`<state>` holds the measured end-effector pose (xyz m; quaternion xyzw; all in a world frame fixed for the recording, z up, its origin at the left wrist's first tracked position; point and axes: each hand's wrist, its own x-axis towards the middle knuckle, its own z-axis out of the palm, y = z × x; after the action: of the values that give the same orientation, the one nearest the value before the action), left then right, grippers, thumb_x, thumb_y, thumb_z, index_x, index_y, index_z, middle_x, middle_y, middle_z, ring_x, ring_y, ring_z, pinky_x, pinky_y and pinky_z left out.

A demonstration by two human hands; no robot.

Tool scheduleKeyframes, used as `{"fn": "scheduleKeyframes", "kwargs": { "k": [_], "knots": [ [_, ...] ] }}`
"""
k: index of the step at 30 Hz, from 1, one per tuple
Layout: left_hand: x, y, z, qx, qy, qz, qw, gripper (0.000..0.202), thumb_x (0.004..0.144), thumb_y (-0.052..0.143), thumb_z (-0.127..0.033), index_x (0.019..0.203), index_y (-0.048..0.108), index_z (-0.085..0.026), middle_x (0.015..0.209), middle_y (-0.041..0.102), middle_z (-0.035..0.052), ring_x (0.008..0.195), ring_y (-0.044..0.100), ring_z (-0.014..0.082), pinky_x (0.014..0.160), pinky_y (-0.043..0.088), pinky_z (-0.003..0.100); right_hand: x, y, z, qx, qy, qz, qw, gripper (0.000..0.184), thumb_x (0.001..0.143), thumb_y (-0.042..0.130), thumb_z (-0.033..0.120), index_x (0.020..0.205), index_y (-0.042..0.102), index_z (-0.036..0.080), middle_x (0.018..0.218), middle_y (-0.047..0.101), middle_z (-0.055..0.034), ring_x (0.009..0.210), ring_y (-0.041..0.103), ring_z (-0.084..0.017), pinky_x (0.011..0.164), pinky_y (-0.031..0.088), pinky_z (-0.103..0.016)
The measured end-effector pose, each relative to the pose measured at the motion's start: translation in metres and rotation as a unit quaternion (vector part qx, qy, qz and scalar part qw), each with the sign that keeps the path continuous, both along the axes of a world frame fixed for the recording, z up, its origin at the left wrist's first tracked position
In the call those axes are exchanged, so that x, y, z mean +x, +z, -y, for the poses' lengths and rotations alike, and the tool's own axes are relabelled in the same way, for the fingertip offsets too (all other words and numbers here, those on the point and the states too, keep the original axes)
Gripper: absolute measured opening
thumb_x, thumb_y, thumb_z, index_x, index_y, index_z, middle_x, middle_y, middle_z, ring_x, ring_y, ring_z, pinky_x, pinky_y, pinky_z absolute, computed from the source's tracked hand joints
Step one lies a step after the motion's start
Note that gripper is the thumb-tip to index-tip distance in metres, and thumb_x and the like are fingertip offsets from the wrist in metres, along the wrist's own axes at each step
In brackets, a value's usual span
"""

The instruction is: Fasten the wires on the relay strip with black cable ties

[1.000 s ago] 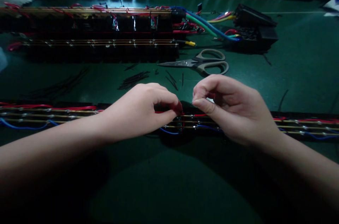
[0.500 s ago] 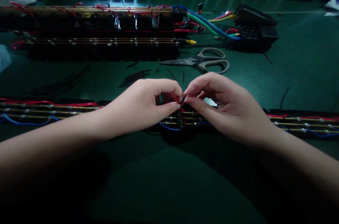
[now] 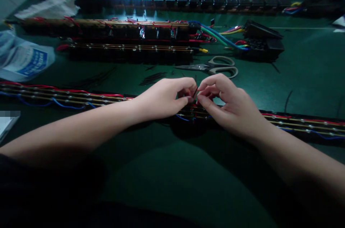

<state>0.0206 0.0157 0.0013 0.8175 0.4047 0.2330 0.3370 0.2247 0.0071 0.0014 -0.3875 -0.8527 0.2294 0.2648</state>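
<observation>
My left hand (image 3: 165, 97) and my right hand (image 3: 228, 103) meet fingertip to fingertip over a long black strip (image 3: 296, 124) that carries brass rails with red and blue wires. Both are pinched on a short thin black tube piece (image 3: 194, 92) that stands up between the thumbs and forefingers. The strip runs from the left edge to the right edge under both hands. What lies directly under the fingers is hidden.
Scissors (image 3: 212, 67) lie just behind my hands. Loose black tube pieces (image 3: 152, 77) are scattered on the green mat. More black relay strips (image 3: 129, 41) sit behind, with a bundle of coloured wires (image 3: 215, 33) and a black box (image 3: 262, 42). A plastic bag (image 3: 21, 59) lies at far left.
My hands closed together from apart and now pinch the black piece between them. The view has pulled back and tilted up, showing more of the back of the bench.
</observation>
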Motion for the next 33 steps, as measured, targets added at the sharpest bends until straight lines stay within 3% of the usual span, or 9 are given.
{"fn": "scheduleKeyframes", "kwargs": {
  "k": [4, 9, 13, 16, 20, 23, 26, 29, 33],
  "knots": [
    [-0.001, -0.005, -0.003, 0.014, 0.0, -0.025, 1.0, 0.011, 0.085, 0.052, -0.008, 0.086, 0.057, -0.018, 0.081, 0.066, -0.0043, 0.076, 0.06, 0.0099, 0.07, 0.046, 0.021, -0.005, -0.003, 0.003, 0.094, -0.002, 0.131, 0.987, 0.008, 0.092, 0.049, 0.024, 0.092, 0.055, 0.019, 0.081, 0.065, -0.0026, 0.068, 0.058, -0.014, 0.061, 0.041, -0.025],
    [-0.002, -0.004, 0.001, 0.081, 0.01, -0.079, 0.994, 0.012, 0.089, 0.049, -0.014, 0.096, 0.057, -0.019, 0.093, 0.07, -0.0005, 0.083, 0.063, 0.0131, 0.072, 0.048, 0.024, -0.014, -0.008, 0.006, 0.171, -0.013, 0.202, 0.964, 0.014, 0.09, 0.045, 0.025, 0.084, 0.056, 0.017, 0.075, 0.063, -0.008, 0.065, 0.052, -0.019, 0.059, 0.031, -0.031],
    [-0.003, -0.005, 0.02, 0.162, 0.055, -0.154, 0.973, 0.023, 0.092, 0.044, -0.015, 0.109, 0.059, -0.015, 0.1, 0.07, 0.0095, 0.094, 0.064, 0.0226, 0.082, 0.048, 0.035, -0.017, -0.012, 0.011, 0.222, -0.028, 0.234, 0.946, 0.023, 0.094, 0.042, 0.027, 0.085, 0.06, 0.016, 0.075, 0.064, -0.0102, 0.066, 0.053, -0.021, 0.06, 0.03, -0.033],
    [-0.009, -0.008, 0.041, 0.213, 0.069, -0.193, 0.955, 0.026, 0.098, 0.041, -0.024, 0.11, 0.061, -0.013, 0.103, 0.069, 0.0128, 0.102, 0.063, 0.0269, 0.091, 0.047, 0.043, -0.013, -0.018, 0.019, 0.248, -0.032, 0.241, 0.938, 0.032, 0.098, 0.037, 0.033, 0.093, 0.064, 0.015, 0.081, 0.067, -0.0127, 0.075, 0.057, -0.024, 0.066, 0.035, -0.035],
    [-0.034, -0.011, 0.067, 0.25, 0.075, -0.205, 0.943, 0.029, 0.1, 0.043, -0.029, 0.118, 0.059, -0.015, 0.121, 0.065, 0.0132, 0.112, 0.06, 0.0254, 0.098, 0.047, 0.042, -0.004, -0.024, 0.028, 0.258, -0.013, 0.247, 0.934, 0.045, 0.097, 0.043, 0.048, 0.116, 0.061, 0.012, 0.103, 0.069, -0.0171, 0.092, 0.06, -0.029, 0.076, 0.044, -0.038],
    [-0.059, -0.009, 0.072, 0.26, 0.087, -0.202, 0.94, 0.025, 0.099, 0.047, -0.027, 0.118, 0.06, -0.016, 0.124, 0.064, 0.0099, 0.116, 0.059, 0.0221, 0.103, 0.047, 0.042, -0.001, -0.024, 0.028, 0.249, 0.0, 0.252, 0.935, 0.053, 0.092, 0.053, 0.056, 0.118, 0.06, 0.012, 0.104, 0.068, -0.0163, 0.094, 0.061, -0.028, 0.079, 0.049, -0.04],
    [-0.08, -0.008, 0.064, 0.258, 0.135, -0.204, 0.935, 0.029, 0.096, 0.057, -0.035, 0.118, 0.06, -0.015, 0.121, 0.063, 0.0083, 0.113, 0.061, 0.0219, 0.1, 0.051, 0.046, 0.0, -0.024, 0.027, 0.234, -0.009, 0.25, 0.939, 0.041, 0.094, 0.056, 0.048, 0.119, 0.059, 0.015, 0.11, 0.065, -0.0099, 0.098, 0.063, -0.021, 0.085, 0.054, -0.04],
    [-0.09, -0.013, 0.053, 0.237, 0.193, -0.222, 0.926, 0.032, 0.096, 0.058, -0.038, 0.12, 0.06, -0.016, 0.121, 0.062, 0.0088, 0.108, 0.062, 0.0209, 0.095, 0.055, 0.044, 0.002, -0.024, 0.026, 0.22, -0.018, 0.242, 0.945, 0.036, 0.095, 0.058, 0.041, 0.122, 0.059, 0.017, 0.12, 0.062, -0.008, 0.103, 0.063, -0.019, 0.089, 0.055, -0.042],
    [-0.089, -0.018, 0.047, 0.195, 0.197, -0.26, 0.925, 0.034, 0.096, 0.059, -0.039, 0.121, 0.059, -0.016, 0.12, 0.062, 0.0087, 0.104, 0.063, 0.02, 0.09, 0.056, 0.041, 0.006, -0.025, 0.026, 0.201, -0.01, 0.225, 0.953, 0.035, 0.095, 0.058, 0.04, 0.122, 0.059, 0.018, 0.122, 0.062, -0.0087, 0.104, 0.063, -0.02, 0.089, 0.056, -0.042]
  ]
}}
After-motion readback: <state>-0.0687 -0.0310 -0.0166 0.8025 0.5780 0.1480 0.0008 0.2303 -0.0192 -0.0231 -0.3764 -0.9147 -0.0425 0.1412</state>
